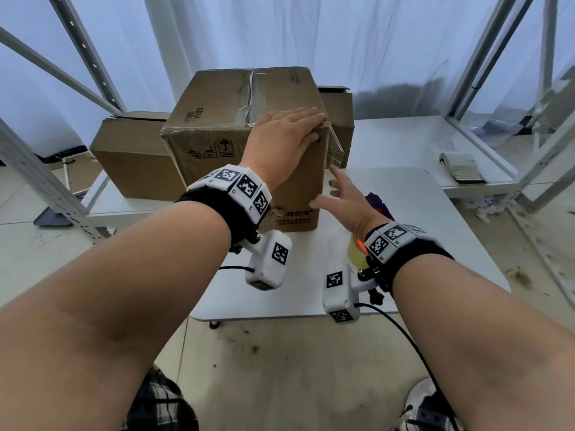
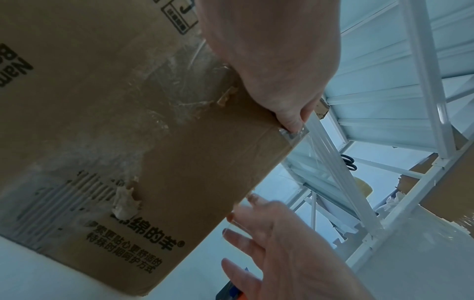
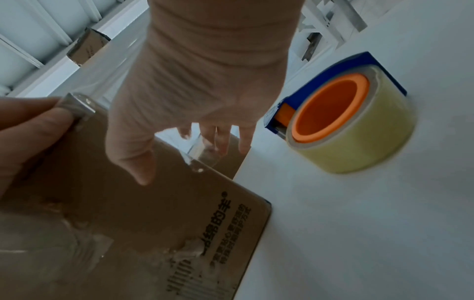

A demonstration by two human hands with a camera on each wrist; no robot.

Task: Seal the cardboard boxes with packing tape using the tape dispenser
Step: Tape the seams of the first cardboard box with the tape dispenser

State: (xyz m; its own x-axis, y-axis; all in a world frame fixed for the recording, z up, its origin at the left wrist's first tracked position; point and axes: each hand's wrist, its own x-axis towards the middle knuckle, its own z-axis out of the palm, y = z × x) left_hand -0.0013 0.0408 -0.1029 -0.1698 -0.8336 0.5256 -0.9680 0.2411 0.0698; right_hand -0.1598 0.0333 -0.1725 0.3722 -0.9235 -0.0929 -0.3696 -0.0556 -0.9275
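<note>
cardboard box (image 1: 224,119) under flat left hand (image 1: 284,141) pressing tape (image 1: 334,147); right hand (image 1: 345,200) spread, empty, beside dispenser (image 3: 351,121).

Matt brown cardboard box (image 1: 236,119) is wearing glossy, wrinkled clear tape (image 1: 253,98); the dispenser's (image 3: 346,119) orange plastic core is looking smooth beside it.

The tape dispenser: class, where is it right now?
The tape dispenser lies on the white table, right of the cardboard box, just under the right hand's wrist; neither hand holds it.
</note>
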